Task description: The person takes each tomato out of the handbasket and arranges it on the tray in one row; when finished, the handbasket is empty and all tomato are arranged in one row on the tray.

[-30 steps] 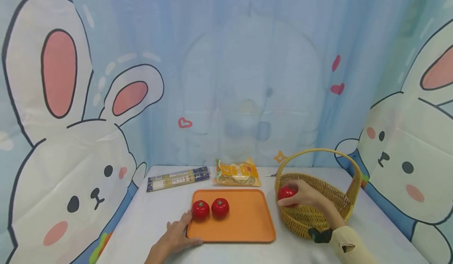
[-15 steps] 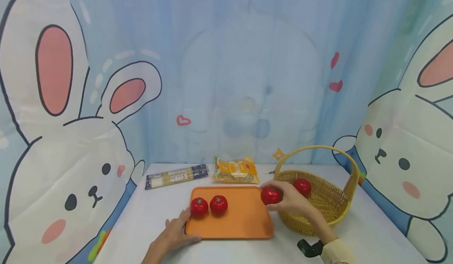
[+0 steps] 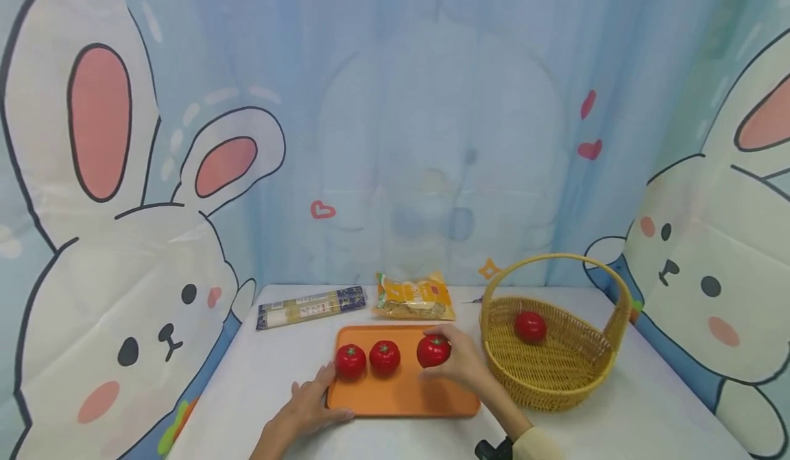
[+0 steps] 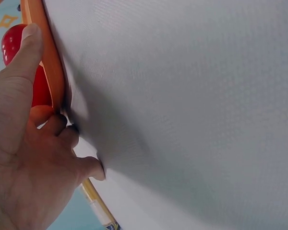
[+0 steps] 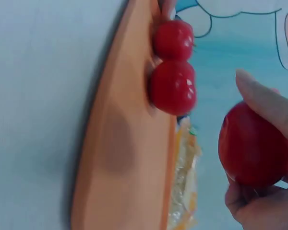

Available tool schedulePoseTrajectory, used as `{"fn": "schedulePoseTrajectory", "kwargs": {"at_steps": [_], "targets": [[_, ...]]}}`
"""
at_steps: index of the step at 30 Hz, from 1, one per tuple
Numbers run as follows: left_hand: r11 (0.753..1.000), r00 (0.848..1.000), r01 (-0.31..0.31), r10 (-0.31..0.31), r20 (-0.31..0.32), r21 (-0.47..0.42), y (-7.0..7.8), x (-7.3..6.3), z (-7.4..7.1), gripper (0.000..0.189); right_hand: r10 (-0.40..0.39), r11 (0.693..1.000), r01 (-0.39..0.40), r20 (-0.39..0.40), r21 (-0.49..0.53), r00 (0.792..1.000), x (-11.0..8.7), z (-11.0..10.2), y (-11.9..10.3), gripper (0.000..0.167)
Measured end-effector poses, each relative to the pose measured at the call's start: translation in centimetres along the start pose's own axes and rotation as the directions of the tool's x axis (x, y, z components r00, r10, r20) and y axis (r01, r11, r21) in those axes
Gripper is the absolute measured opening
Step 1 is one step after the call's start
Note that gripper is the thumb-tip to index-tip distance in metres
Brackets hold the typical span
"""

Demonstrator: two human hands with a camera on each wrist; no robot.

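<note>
In the head view my right hand [image 3: 458, 360] grips a red tomato [image 3: 433, 351] with a green stem top, above the right half of an orange tray [image 3: 426, 400]. The right wrist view shows this tomato [image 5: 253, 146] between thumb and fingers, apart from the tray floor. Two more tomatoes sit side by side at the tray's left end, the outer tomato [image 3: 350, 362] and the inner tomato [image 3: 385, 358]. My left hand [image 3: 306, 405] holds the tray's near left corner, its thumb over the near rim and its fingers along the left side.
A yellow wicker basket [image 3: 555, 395] with a tall handle stands right of the tray, with one tomato [image 3: 530, 327] inside. Behind the tray lie a long noodle-like packet [image 3: 311, 308] and a yellow bag [image 3: 415, 298]. A patterned curtain [image 3: 432, 138] hangs behind the table.
My right hand has carried a tomato leftward from the basket to above the tray. Another tomato in the basket has come into view. My left hand has stayed at the tray's corner.
</note>
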State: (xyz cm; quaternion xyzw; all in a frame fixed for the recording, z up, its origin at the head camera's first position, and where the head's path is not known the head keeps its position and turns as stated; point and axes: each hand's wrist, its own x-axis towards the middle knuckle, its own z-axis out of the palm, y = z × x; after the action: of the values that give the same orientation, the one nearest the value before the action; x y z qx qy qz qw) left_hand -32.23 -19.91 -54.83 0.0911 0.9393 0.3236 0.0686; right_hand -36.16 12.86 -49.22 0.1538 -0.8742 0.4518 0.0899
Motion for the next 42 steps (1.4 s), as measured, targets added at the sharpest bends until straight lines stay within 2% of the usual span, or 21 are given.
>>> {"fn": "schedulePoseTrajectory", "kwargs": {"at_steps": [5,11,16,25,29,42], "targets": [[1.0,1.0,0.002,-0.002,0.005,-0.008,-0.2,0.1,0.1,0.106,-0.035,0.998,0.034,-0.028,-0.045,0.999,0.7,2.2,1.0,0.071],[1.0,1.0,0.008,-0.008,-0.001,-0.021,-0.2,0.0,0.2,0.107,0.077,0.996,-0.076,0.011,-0.053,0.997,1.0,3.8,1.7,0.071],[1.0,1.0,0.021,-0.021,0.019,-0.022,-0.4,0.1,0.4,0.11,0.09,0.988,-0.086,0.023,-0.129,0.996,1.0,4.9,2.3,0.074],[1.0,1.0,0.01,-0.01,0.01,0.015,0.0,0.0,0.1,0.105,0.176,0.979,-0.174,0.01,-0.103,0.984,1.5,6.1,2.8,0.075],[0.999,1.0,0.027,-0.027,0.009,0.019,0.0,0.1,0.0,0.105,0.19,0.977,-0.189,0.0,-0.094,0.982,2.1,6.5,3.1,0.078],[1.0,1.0,0.03,-0.03,0.006,0.004,0.0,-0.1,-0.1,0.108,0.2,0.975,-0.2,-0.007,-0.097,0.98,3.0,7.3,3.9,0.092]]}}
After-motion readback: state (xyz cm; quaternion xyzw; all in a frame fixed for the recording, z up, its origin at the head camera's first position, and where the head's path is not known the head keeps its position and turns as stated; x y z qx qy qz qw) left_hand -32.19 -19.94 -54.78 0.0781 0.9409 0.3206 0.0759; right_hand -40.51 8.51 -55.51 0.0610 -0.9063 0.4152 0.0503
